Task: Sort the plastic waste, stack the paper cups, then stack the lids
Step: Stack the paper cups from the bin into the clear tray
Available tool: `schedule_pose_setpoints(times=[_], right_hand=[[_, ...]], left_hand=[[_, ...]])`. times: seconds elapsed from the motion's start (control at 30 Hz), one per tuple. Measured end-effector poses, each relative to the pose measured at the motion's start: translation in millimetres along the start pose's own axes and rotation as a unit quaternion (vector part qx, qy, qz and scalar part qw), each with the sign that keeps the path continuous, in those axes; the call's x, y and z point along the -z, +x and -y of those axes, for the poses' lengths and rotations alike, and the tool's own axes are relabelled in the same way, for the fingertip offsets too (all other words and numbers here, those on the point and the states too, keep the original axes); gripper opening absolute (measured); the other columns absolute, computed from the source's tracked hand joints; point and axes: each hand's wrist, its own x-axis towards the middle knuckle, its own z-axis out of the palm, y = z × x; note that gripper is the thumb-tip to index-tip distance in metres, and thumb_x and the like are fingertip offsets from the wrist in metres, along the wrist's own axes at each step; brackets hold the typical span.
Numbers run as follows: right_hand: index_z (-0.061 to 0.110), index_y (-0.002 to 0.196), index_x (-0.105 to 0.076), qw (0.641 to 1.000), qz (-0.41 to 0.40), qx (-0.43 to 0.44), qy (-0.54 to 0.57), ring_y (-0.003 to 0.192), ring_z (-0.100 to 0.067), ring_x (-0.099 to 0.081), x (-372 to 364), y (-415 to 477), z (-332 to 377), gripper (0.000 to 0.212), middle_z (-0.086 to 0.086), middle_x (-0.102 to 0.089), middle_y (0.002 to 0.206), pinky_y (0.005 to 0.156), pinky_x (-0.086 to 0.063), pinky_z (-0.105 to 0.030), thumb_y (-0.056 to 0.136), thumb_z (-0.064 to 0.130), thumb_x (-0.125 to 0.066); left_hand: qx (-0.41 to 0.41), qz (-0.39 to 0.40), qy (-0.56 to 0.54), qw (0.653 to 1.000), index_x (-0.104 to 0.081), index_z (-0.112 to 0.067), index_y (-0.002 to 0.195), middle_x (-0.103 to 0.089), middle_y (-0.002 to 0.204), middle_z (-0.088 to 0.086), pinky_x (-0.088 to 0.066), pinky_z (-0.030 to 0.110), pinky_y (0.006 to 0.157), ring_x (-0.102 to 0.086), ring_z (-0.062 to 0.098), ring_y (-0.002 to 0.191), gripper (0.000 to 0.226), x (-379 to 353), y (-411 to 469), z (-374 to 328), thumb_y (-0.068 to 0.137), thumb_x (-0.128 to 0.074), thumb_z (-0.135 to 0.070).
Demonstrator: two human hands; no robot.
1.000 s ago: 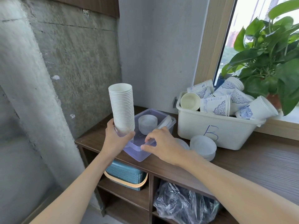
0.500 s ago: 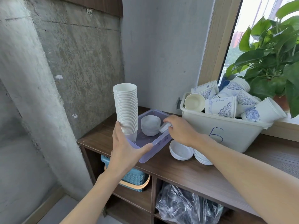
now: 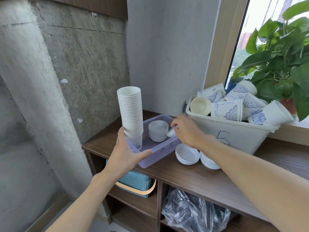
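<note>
A tall stack of white cups (image 3: 131,111) stands in the near-left corner of a clear purple bin (image 3: 158,150) on the wooden shelf. My left hand (image 3: 124,154) rests against the bin's front rim and the base of the stack, fingers fairly straight. A pile of white lids (image 3: 158,130) sits inside the bin. My right hand (image 3: 185,129) pinches a few stacked lids (image 3: 170,132) on edge beside that pile. Two more lid piles (image 3: 187,154) (image 3: 209,160) lie on the shelf to the right of the bin.
A white tub marked B (image 3: 234,131) holds several patterned paper cups (image 3: 232,109) lying on their sides. A green plant (image 3: 277,59) stands on the window sill. Below the shelf sit a teal basket (image 3: 135,181) and a clear plastic bag (image 3: 194,213).
My left hand let go of the cup stack, now standing in the bin, and moved to the bin's front rim. My right hand left that rim and took lids further back inside.
</note>
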Motion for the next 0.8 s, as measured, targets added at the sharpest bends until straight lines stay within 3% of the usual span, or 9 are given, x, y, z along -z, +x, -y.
schedule_pose_setpoints(times=[0.2, 0.3, 0.43, 0.5, 0.6, 0.67, 0.8], right_hand=[[0.007, 0.102, -0.07, 1.0, -0.024, -0.001, 0.001, 0.095, -0.025, -0.055, 5.4, -6.0, -0.6, 0.024, -0.011, -0.056, 0.105, 0.08, -0.044, -0.031, 0.091, -0.002, -0.051], [0.007, 0.097, -0.069, 0.999, -0.047, 0.0, 0.004, 0.091, -0.025, -0.054, 10.3, -15.3, 1.2, 0.022, -0.007, -0.054, 0.103, 0.077, -0.045, -0.034, 0.092, -0.002, -0.049], [0.006, 0.095, -0.065, 0.997, -0.074, 0.0, 0.035, 0.092, -0.021, -0.053, 21.3, -32.0, 4.4, 0.019, -0.002, -0.052, 0.102, 0.078, -0.045, -0.035, 0.094, 0.0, -0.047], [0.009, 0.096, -0.063, 0.995, -0.081, 0.0, 0.05, 0.093, -0.02, -0.051, 25.5, -41.3, 3.7, 0.018, -0.001, -0.052, 0.104, 0.08, -0.043, -0.034, 0.095, 0.002, -0.046], [0.012, 0.094, -0.061, 0.994, -0.089, 0.0, 0.069, 0.091, -0.021, -0.051, 32.7, -59.0, 0.5, 0.018, -0.001, -0.051, 0.101, 0.079, -0.043, -0.036, 0.094, 0.002, -0.045], [0.014, 0.091, -0.058, 0.994, -0.085, 0.001, 0.072, 0.088, -0.022, -0.052, 37.0, -72.5, -2.5, 0.018, -0.001, -0.05, 0.1, 0.079, -0.042, -0.037, 0.094, 0.002, -0.045], [0.024, 0.085, -0.051, 0.998, -0.051, -0.004, 0.04, 0.082, -0.019, -0.051, 36.8, -92.8, -10.6, 0.021, 0.005, -0.048, 0.097, 0.077, -0.036, -0.032, 0.095, 0.007, -0.044]], left_hand=[[0.016, -0.015, 0.023, 0.999, -0.015, -0.02, 0.149, -0.034, 0.153, 0.005, -0.042, 0.034, 0.107, -0.044, 0.022, 0.135, 0.107, -3.1, -8.7, -9.4, 0.073, -0.087, -0.042], [0.012, -0.053, 0.079, 0.995, -0.03, -0.017, 0.144, -0.028, 0.15, 0.006, -0.04, 0.037, 0.108, -0.037, 0.023, 0.136, 0.094, -6.1, -15.2, -15.3, 0.073, -0.085, -0.044], [-0.104, -0.148, 0.191, 0.965, -0.057, -0.016, 0.122, -0.048, 0.123, 0.002, -0.039, 0.036, 0.094, -0.047, 0.024, 0.113, 0.063, -15.2, -19.0, -24.9, 0.073, -0.084, -0.043], [-0.143, -0.116, 0.196, 0.963, -0.061, -0.02, 0.119, -0.058, 0.115, -0.006, -0.032, 0.031, 0.09, -0.054, 0.017, 0.108, 0.047, -21.7, -17.8, -34.3, 0.081, -0.078, -0.042], [-0.16, -0.062, 0.194, 0.966, -0.064, -0.023, 0.124, -0.066, 0.114, -0.01, -0.031, 0.029, 0.096, -0.059, 0.012, 0.107, 0.039, -35.0, -12.3, -43.3, 0.09, -0.069, -0.041], [-0.154, -0.037, 0.202, 0.967, -0.065, -0.024, 0.125, -0.069, 0.113, -0.009, -0.028, 0.028, 0.098, -0.061, 0.013, 0.105, 0.035, -43.3, -8.7, -43.8, 0.094, -0.063, -0.039], [-0.143, -0.029, 0.204, 0.968, -0.073, -0.022, 0.113, -0.072, 0.105, -0.005, -0.022, 0.029, 0.085, -0.062, 0.02, 0.097, 0.021, -48.5, -5.0, -39.9, 0.1, -0.057, -0.023]])
